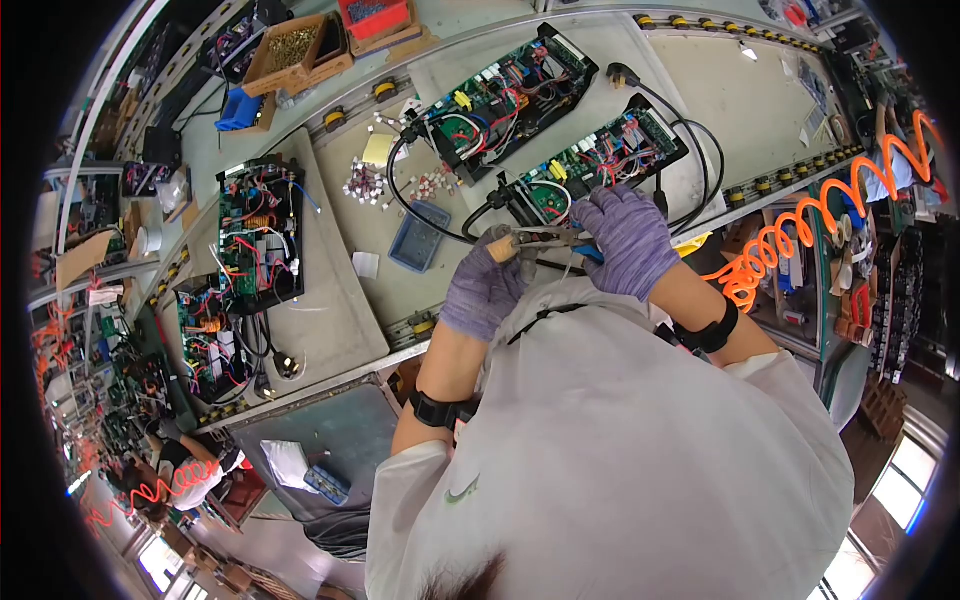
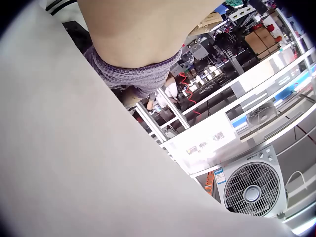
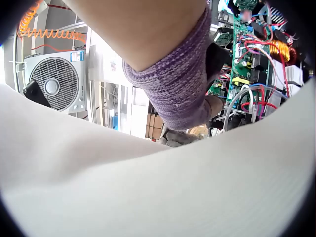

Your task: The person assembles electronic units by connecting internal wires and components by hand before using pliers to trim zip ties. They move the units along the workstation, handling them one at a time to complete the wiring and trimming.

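Note:
My left hand (image 1: 486,292), in a purple glove with bare fingertips, has its fingers bent beside the metal nose of the pliers (image 1: 543,238). What those fingers hold is hidden and I cannot tell it. My right hand (image 1: 628,243), gloved alike, grips the pliers by their blue handles (image 1: 591,254). Just beyond both hands lies a circuit board unit (image 1: 605,150) with wires in a black tray. A black cord (image 1: 425,220) runs from a second board unit (image 1: 500,100) toward the left hand. In the right wrist view the purple glove (image 3: 175,89) hides the fingers.
Left of the hands are a blue tray (image 1: 419,238) and scattered small white connectors (image 1: 365,184). Two more board units (image 1: 262,235) lie on the left board. An orange coiled hose (image 1: 800,225) hangs at right. A fan (image 2: 252,190) stands farther off.

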{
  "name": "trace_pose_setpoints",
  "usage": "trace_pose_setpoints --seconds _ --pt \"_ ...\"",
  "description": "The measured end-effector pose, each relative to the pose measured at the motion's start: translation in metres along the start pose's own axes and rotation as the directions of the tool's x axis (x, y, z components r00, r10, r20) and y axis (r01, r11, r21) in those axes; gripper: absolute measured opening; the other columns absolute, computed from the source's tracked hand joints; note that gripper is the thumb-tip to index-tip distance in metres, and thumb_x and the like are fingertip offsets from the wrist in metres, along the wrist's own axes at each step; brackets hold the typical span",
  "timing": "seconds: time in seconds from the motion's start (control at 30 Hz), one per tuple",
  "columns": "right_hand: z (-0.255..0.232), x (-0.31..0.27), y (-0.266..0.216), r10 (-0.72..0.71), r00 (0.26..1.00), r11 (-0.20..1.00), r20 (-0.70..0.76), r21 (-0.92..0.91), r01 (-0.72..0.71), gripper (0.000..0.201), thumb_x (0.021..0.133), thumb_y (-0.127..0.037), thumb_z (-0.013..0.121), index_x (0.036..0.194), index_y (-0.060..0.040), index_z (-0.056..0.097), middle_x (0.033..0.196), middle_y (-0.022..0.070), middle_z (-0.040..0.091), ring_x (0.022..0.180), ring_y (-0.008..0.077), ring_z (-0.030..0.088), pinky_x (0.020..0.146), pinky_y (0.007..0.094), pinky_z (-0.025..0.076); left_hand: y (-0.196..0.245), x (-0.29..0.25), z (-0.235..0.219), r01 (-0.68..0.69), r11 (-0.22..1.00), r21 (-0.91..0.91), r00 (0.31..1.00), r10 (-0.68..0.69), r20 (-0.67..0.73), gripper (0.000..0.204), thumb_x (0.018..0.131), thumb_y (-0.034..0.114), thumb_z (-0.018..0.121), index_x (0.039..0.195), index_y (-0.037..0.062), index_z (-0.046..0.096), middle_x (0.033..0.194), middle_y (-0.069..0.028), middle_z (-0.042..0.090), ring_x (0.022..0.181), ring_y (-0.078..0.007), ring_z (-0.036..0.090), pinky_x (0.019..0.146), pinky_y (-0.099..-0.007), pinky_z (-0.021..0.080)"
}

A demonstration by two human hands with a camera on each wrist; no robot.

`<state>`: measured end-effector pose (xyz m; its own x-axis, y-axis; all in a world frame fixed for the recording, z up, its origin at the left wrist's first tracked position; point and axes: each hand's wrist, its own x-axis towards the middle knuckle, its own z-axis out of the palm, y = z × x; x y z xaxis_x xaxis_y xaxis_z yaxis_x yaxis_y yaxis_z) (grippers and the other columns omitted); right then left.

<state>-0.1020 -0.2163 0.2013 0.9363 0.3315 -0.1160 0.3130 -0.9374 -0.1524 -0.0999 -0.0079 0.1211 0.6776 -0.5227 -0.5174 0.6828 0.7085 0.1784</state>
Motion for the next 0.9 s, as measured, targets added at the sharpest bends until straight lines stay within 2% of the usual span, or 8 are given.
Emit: trace_pose_setpoints --seconds 0.03,0.13,0.2,0.53,0.63,0.73,0.9 --pt "-0.001 0.001 -0.001 0.003 1.0 1.0 0.002 0.009 -0.003 0.052 0.061 -0.022 0.069 0.11 -0.0069 0.058 0.108 0.0165 0.055 0.102 0.0336 0.053 0.088 0.0438 0.044 0.0 0.001 0.001 0.004 1.0 -0.008 1.0 -0.004 0.012 0.019 0.078 0.006 0.066 0.094 0.0102 0.057 0.09 -0.0054 0.062 0.081 -0.0184 0.063 0.071 -0.0282 0.056" --pt "-0.001 0.004 0.001 0.025 0.99 0.998 0.142 0.061 -0.034 0.058 0.065 -0.026 0.07 0.118 -0.008 0.054 0.118 0.0178 0.053 0.107 0.0317 0.051 0.093 0.0427 0.04 0.001 0.004 0.002 0.006 0.999 -0.045 0.999 -0.004 0.043 0.016 0.079 0.005 0.064 0.093 0.0081 0.058 0.09 -0.0072 0.063 0.081 -0.0199 0.064 0.071 -0.029 0.057" --pt "0.003 0.005 0.003 0.013 0.99 0.997 0.142 0.073 -0.024 0.057 0.065 -0.025 0.07 0.117 -0.0077 0.054 0.116 0.0177 0.053 0.105 0.0316 0.051 0.092 0.0428 0.041 -0.001 0.004 -0.002 -0.014 0.996 -0.088 0.998 0.019 0.057 0.011 0.08 0.004 0.062 0.091 0.0038 0.06 0.089 -0.0103 0.066 0.081 -0.0222 0.066 0.07 -0.0305 0.058" --pt "0.009 0.001 0.004 -0.012 0.991 0.995 0.131 0.104 -0.002 0.053 0.065 -0.021 0.067 0.115 -0.0074 0.056 0.104 0.0157 0.056 0.094 0.0304 0.056 0.082 0.0401 0.046 0.0 0.001 0.003 -0.039 0.999 0.001 0.998 0.038 0.057 0.013 0.079 0.004 0.063 0.091 0.0065 0.058 0.083 -0.0056 0.064 0.078 -0.0209 0.065 0.067 -0.0302 0.056" --pt "0.014 -0.001 0.004 -0.011 0.998 0.994 0.058 0.11 0.004 0.047 0.063 -0.018 0.067 0.107 -0.0056 0.056 0.097 0.0146 0.057 0.091 0.0318 0.057 0.078 0.042 0.048 0.0 0.002 -0.001 -0.056 0.998 0.031 0.997 0.054 0.05 0.014 0.079 0.005 0.063 0.092 0.0072 0.057 0.083 -0.0047 0.063 0.077 -0.0206 0.065 0.066 -0.0296 0.056" --pt "0.012 0.0 0.005 -0.008 0.991 0.989 0.133 0.148 -0.011 0.047 0.063 -0.017 0.067 0.107 -0.0055 0.057 0.094 0.0143 0.056 0.09 0.0319 0.057 0.076 0.0419 0.048 0.001 0.001 0.0 -0.052 0.998 0.044 0.997 0.05 0.057 0.014 0.079 0.005 0.063 0.092 0.0076 0.057 0.084 -0.0047 0.063 0.078 -0.0206 0.065 0.067 -0.0295 0.056" --pt "0.019 -0.002 0.007 -0.014 0.996 0.985 0.093 0.173 -0.002 0.046 0.063 -0.017 0.067 0.106 -0.0055 0.057 0.092 0.0147 0.056 0.087 0.0321 0.058 0.074 0.0414 0.048 -0.002 0.002 -0.003 -0.065 0.998 0.021 0.998 0.065 0.022 0.016 0.079 0.004 0.064 0.093 0.0079 0.057 0.085 -0.0061 0.063 0.079 -0.0217 0.065 0.067 -0.0297 0.056"
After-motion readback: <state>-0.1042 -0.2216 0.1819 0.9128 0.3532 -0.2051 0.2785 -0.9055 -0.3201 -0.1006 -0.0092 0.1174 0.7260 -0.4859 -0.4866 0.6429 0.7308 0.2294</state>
